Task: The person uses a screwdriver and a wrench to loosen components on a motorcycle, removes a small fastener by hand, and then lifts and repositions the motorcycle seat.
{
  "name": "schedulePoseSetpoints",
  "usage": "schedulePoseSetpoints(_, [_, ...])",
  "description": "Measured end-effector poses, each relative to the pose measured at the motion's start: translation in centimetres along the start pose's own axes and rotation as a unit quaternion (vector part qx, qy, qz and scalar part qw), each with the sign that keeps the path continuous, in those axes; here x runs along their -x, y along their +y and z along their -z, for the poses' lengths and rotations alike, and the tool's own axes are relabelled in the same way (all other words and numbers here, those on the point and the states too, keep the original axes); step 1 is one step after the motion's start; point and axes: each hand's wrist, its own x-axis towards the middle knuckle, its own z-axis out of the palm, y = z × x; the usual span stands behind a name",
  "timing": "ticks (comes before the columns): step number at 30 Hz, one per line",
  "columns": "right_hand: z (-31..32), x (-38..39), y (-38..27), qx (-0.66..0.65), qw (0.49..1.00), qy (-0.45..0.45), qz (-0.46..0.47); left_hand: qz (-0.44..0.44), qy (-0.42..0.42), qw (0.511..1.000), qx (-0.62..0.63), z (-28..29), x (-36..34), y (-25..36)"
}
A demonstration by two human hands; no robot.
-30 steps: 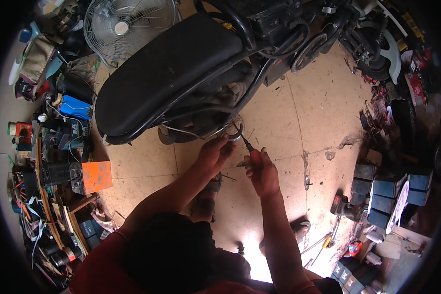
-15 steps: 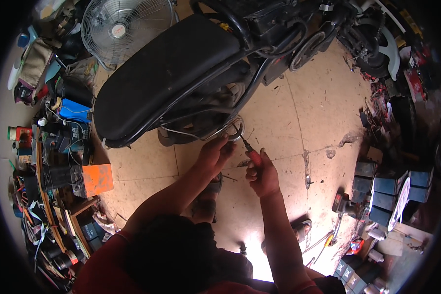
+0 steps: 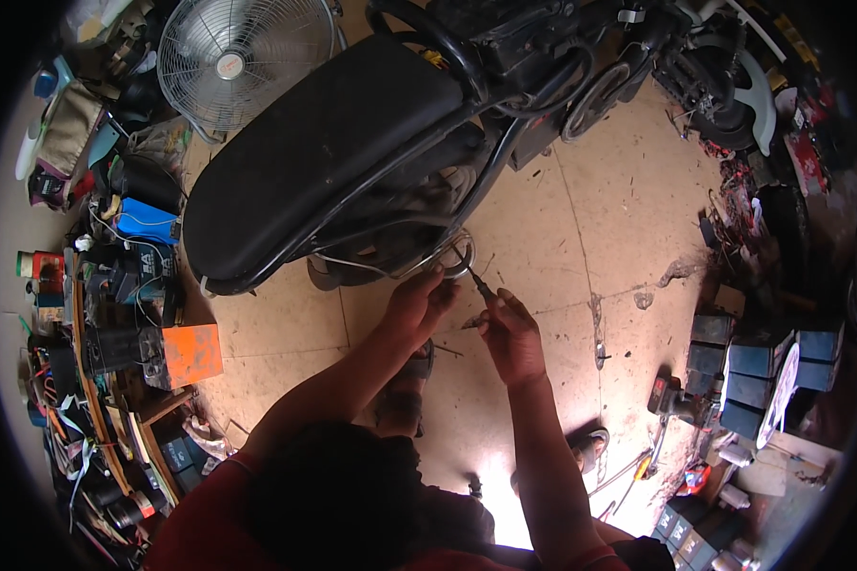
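Note:
A black two-wheeler with a long seat (image 3: 324, 152) stands in front of me. At its lower near side sits a round metal ring-shaped part (image 3: 461, 270), joined to bent metal rods. My left hand (image 3: 421, 305) is closed at this ring's left edge, thumb and fingers pinching it. In my right hand (image 3: 512, 339) is a screwdriver (image 3: 483, 286), its shaft pointing up and left into the ring. Fingers cover most of the screwdriver's handle. Exactly what the tip touches is too small to tell.
A floor fan (image 3: 233, 67) stands beyond the seat at the far left. Batteries, an orange box (image 3: 190, 355) and loose tools crowd the left side. On the right are stacked dark batteries (image 3: 754, 381) and a power drill (image 3: 667, 392). My sandalled foot (image 3: 405, 390) is below my left hand.
My right hand has shifted its grip on the screwdriver, and its fingers now cover the red handle that showed before. My left hand stays at the ring.

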Motion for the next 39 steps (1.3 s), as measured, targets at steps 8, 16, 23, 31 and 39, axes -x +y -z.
schedulePoseSetpoints(8, [0.4,0.1,-0.5,0.043,0.996,-0.014,-0.076,0.015,-0.004,1.0,-0.011,0.3,-0.2,0.2])
schedulePoseSetpoints(16, [0.7,0.2,-0.7,0.056,0.995,0.01,-0.087,0.014,0.005,0.999,-0.032,0.1,0.2,0.4])
schedulePoseSetpoints(23, [0.7,0.3,-0.6,0.132,0.99,-0.048,0.026,0.013,-0.011,0.999,-0.029,0.0,0.2,0.4])
schedulePoseSetpoints(31, [0.1,0.3,-0.5,0.113,0.993,-0.013,0.024,0.01,0.0,1.0,-0.02,-0.4,0.3,0.6])
schedulePoseSetpoints(39, [0.2,-0.1,0.1,0.035,0.999,-0.007,0.022,0.014,-0.014,1.0,-0.02,0.3,0.0,0.4])
